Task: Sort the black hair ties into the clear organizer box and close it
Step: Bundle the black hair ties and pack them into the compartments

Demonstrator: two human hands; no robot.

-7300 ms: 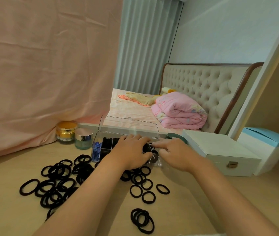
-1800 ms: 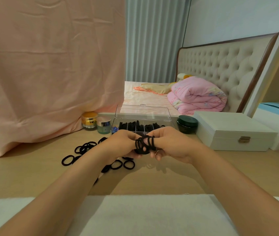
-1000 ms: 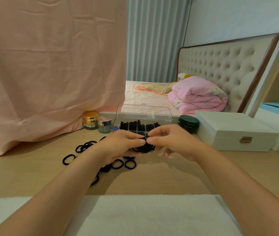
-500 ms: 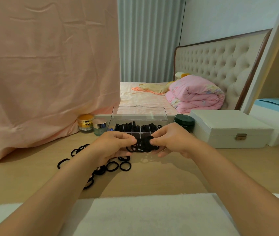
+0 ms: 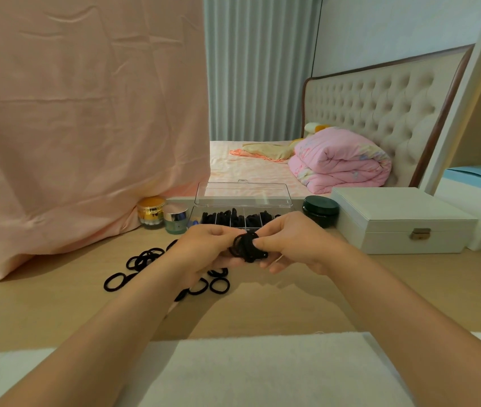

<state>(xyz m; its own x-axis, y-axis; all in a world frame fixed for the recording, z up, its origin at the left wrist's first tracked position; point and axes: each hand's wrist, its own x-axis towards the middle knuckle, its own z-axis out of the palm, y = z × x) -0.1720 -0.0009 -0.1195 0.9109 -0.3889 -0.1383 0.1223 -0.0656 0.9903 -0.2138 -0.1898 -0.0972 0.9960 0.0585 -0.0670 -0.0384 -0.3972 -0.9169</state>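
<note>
Since earlier, when the loops were stretched wide over the fingers, they had been squeezed into a wad over the middle of the worktop (image 5: 292,304). The clear organizer box (image 5: 242,193) stood at the far edge, lid raised, its compartments holding black ties. The left hand (image 5: 204,248) and right hand (image 5: 295,242), close together, both pinched the bundle of hair ties (image 5: 246,246); loose hair ties (image 5: 145,259) lay toward the left edge
</note>
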